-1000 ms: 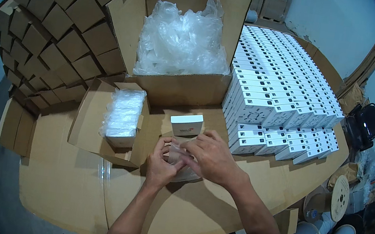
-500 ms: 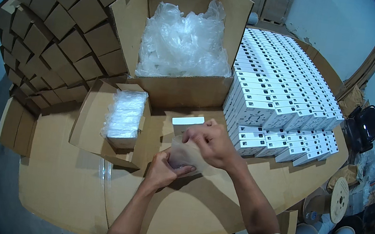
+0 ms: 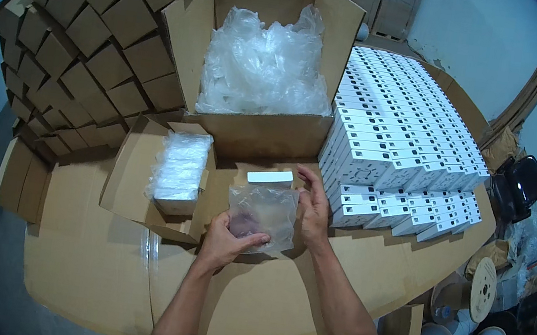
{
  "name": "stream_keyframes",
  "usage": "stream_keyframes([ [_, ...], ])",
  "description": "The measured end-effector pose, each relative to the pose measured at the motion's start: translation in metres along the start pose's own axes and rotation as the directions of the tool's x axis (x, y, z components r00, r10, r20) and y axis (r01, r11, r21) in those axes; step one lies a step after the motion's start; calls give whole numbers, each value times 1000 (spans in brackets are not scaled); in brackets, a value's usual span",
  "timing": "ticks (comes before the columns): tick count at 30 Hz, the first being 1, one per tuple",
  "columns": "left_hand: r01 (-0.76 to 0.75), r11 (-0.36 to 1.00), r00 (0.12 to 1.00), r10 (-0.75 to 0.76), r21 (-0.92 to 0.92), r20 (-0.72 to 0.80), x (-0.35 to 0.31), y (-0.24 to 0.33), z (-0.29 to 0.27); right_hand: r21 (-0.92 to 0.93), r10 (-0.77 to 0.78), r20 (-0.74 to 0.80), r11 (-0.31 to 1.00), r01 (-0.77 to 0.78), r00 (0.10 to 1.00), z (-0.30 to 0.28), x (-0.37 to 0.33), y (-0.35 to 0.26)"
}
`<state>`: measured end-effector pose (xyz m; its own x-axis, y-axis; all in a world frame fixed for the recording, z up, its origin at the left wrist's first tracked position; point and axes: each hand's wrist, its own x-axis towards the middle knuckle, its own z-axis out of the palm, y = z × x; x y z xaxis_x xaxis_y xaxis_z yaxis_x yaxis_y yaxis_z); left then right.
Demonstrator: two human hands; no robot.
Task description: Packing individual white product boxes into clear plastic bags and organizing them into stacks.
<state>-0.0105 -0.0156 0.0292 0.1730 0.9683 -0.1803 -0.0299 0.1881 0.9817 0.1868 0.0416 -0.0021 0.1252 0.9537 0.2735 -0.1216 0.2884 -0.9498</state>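
Clear plastic forms the bag (image 3: 270,207) we see above the cardboard tabletop (image 3: 101,254), its lower part pinched between the thumb and fingers of the left hand (image 3: 225,242). The right hand (image 3: 314,213) has its fingers spread just beside the bag's right edge; we cannot tell whether they touch. Just beyond the bag we find a small white box (image 3: 270,178); to the left, an open carton (image 3: 126,179) holding plastic-wrapped packets (image 3: 182,163). Farther out, we see stacked white boxes (image 3: 378,156) at right and brown boxes (image 3: 99,33) at left.

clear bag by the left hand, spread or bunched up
Spread: the clear bag shows as a broad, roughly square sheet, with the left hand gripping its lower part.
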Motion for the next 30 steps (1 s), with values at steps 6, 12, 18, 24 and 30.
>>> stream_keyframes([
  [6, -86, 991, 996, 87, 99, -10, 1, -5, 0, -105, -71, 173, 990, 91, 982, 2, 5, 15],
  [12, -122, 991, 992, 123, 59, -5, 4, -7, -1, 4, -76, 138, 997, 76, 988, 2, 8, 17],
  [18, -123, 990, 992, 121, 76, 22, 5, -6, -9, 104, -126, -23, 986, 128, 992, 6, 12, 4],
  [24, -125, 986, 992, 122, 113, 36, 6, -7, -11, 263, -23, -88, 964, 45, 996, 5, 12, -7],
  [30, -140, 977, 990, 139, 160, 12, 8, -11, -11, 348, -64, -50, 934, 78, 997, 2, 12, -6],
])
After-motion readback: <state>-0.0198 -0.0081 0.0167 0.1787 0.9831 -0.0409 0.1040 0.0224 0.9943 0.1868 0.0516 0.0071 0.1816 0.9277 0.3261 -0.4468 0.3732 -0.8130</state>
